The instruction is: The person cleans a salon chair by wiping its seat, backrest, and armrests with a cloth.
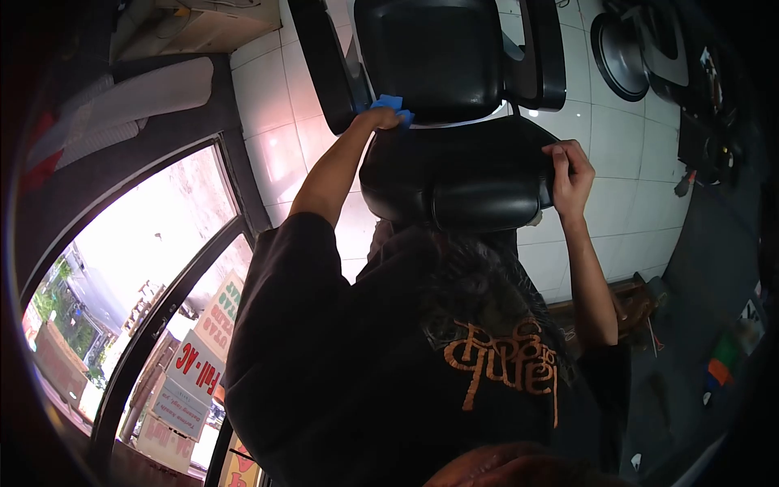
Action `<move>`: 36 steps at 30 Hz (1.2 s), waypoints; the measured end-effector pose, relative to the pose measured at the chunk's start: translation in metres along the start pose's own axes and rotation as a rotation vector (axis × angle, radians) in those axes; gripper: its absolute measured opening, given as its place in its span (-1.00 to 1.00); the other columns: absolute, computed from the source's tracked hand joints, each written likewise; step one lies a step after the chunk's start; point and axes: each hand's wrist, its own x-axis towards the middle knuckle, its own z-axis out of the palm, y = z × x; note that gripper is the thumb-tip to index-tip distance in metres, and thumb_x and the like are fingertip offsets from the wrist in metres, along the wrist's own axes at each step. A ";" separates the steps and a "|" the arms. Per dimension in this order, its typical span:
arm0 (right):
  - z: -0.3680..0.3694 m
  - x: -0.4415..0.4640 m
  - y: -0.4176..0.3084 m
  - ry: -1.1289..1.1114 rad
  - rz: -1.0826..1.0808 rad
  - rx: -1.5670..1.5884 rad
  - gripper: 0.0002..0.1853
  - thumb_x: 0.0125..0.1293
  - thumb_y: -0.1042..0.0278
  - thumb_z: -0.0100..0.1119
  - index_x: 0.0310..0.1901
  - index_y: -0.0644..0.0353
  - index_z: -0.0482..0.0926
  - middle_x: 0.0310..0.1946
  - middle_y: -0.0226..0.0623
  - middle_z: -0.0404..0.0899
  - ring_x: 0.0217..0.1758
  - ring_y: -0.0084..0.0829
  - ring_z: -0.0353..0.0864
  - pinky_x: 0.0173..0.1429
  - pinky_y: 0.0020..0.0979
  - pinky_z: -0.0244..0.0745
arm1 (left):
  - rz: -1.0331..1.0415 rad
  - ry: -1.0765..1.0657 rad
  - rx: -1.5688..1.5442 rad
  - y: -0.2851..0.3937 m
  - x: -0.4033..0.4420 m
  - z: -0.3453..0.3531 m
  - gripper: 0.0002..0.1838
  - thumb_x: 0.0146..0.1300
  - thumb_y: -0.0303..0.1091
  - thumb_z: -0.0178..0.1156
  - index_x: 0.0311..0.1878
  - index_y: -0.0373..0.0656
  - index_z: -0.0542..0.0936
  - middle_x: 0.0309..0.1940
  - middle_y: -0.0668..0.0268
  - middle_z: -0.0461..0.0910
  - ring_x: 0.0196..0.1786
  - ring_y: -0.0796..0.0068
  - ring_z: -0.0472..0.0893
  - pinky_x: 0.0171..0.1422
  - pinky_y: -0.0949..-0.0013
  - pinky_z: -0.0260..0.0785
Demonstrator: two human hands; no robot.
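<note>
Left grip (381, 119) on blue cloth (389, 102); cloth part-hidden; chair (471, 158) cut off

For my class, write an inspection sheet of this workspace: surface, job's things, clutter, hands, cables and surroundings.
Surface: pale tiled floor with light glare on the left.
Job's things: black padded chair, its back nearest the person; blue cloth by the chair's left side.
Clutter: orange-and-green item at far right, too blurred to identify.
Hands: left hand holds the cloth; right hand, fingers bent, touches the right end of the chair's back.
Cables: none clearly made out.
Surroundings: glass panes and paper signs on the left; round base at upper right.
</note>
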 end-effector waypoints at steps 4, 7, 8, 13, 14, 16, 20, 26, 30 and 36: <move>0.000 0.001 -0.004 0.016 0.017 0.030 -0.78 0.50 0.43 0.14 -0.26 0.34 0.71 -0.35 -0.23 0.64 -0.33 -0.42 0.60 -0.19 -0.40 0.45 | -0.027 0.052 -0.766 0.022 -0.043 -0.079 -0.22 0.58 0.30 -0.06 0.36 -0.30 0.57 0.32 -0.01 0.60 0.39 0.12 0.57 0.47 0.08 0.39; -0.001 0.002 -0.007 0.010 0.051 0.026 -0.79 0.48 0.45 0.14 -0.27 0.34 0.71 -0.35 -0.21 0.65 -0.33 -0.39 0.59 -0.18 -0.39 0.45 | 0.002 0.357 -1.008 0.015 -0.028 -0.135 -0.18 0.56 0.37 -0.06 0.41 -0.28 0.51 0.28 0.06 0.63 0.32 0.19 0.61 0.42 0.08 0.42; -0.001 0.002 -0.008 0.009 0.055 0.018 -0.80 0.48 0.46 0.14 -0.27 0.35 0.70 -0.35 -0.21 0.65 -0.33 -0.38 0.59 -0.18 -0.38 0.45 | 0.078 0.430 -1.037 0.003 -0.010 -0.153 -0.15 0.55 0.39 -0.06 0.43 -0.27 0.48 0.26 0.07 0.63 0.29 0.20 0.62 0.41 0.07 0.42; -0.001 0.005 -0.009 -0.003 0.076 0.001 -0.80 0.46 0.48 0.13 -0.29 0.35 0.69 -0.37 -0.19 0.64 -0.31 -0.33 0.59 -0.15 -0.36 0.45 | 0.255 0.861 -1.098 0.018 -0.003 -0.253 -0.21 0.59 0.34 -0.09 0.37 -0.26 0.55 0.17 0.07 0.70 0.22 0.09 0.68 0.33 0.10 0.46; -0.001 0.005 -0.009 -0.001 0.072 0.000 -0.80 0.46 0.48 0.13 -0.30 0.35 0.69 -0.37 -0.19 0.64 -0.31 -0.33 0.59 -0.15 -0.35 0.45 | 0.226 0.900 -0.954 0.020 0.005 -0.261 -0.24 0.60 0.32 -0.11 0.37 -0.24 0.55 0.17 0.04 0.70 0.23 0.02 0.67 0.33 0.07 0.46; -0.001 0.006 -0.010 0.002 0.066 -0.004 -0.80 0.46 0.48 0.12 -0.31 0.35 0.68 -0.37 -0.19 0.64 -0.30 -0.31 0.58 -0.14 -0.34 0.45 | 0.165 0.964 -0.667 0.025 0.021 -0.270 -0.28 0.62 0.28 -0.14 0.37 -0.21 0.56 0.17 -0.03 0.70 0.23 -0.12 0.66 0.33 0.02 0.45; -0.003 0.009 -0.014 -0.016 0.088 -0.023 -0.77 0.47 0.42 0.13 -0.33 0.34 0.67 -0.38 -0.19 0.64 -0.29 -0.29 0.59 -0.13 -0.33 0.46 | 0.185 1.074 -0.048 0.004 0.107 -0.201 -0.40 0.64 0.10 -0.13 0.49 -0.07 0.47 0.52 -0.09 0.38 0.48 -0.28 0.42 0.56 -0.11 0.26; -0.002 0.012 -0.016 -0.013 0.085 -0.032 -0.81 0.42 0.46 0.13 -0.34 0.33 0.66 -0.38 -0.18 0.64 -0.28 -0.25 0.58 -0.09 -0.29 0.47 | 0.102 0.897 0.038 0.064 0.057 -0.077 -0.36 0.64 -0.02 -0.04 0.66 0.00 0.21 0.72 0.05 -0.05 0.69 -0.28 0.01 0.68 -0.29 0.00; -0.004 0.012 -0.014 -0.023 0.070 -0.024 -0.83 0.40 0.48 0.14 -0.33 0.32 0.67 -0.37 -0.18 0.63 -0.26 -0.22 0.59 -0.08 -0.29 0.47 | 0.324 0.746 0.172 0.066 0.022 -0.037 -0.36 0.62 -0.02 0.00 0.66 0.03 0.21 0.73 0.13 -0.05 0.71 -0.21 -0.01 0.70 -0.25 -0.01; -0.004 0.014 -0.015 -0.024 0.055 -0.025 -0.83 0.40 0.48 0.14 -0.33 0.31 0.67 -0.38 -0.19 0.63 -0.26 -0.21 0.59 -0.08 -0.28 0.47 | 0.513 0.513 0.425 0.069 -0.015 -0.021 -0.37 0.62 -0.04 0.00 0.66 0.07 0.21 0.74 0.22 -0.05 0.72 -0.09 0.03 0.72 -0.08 0.06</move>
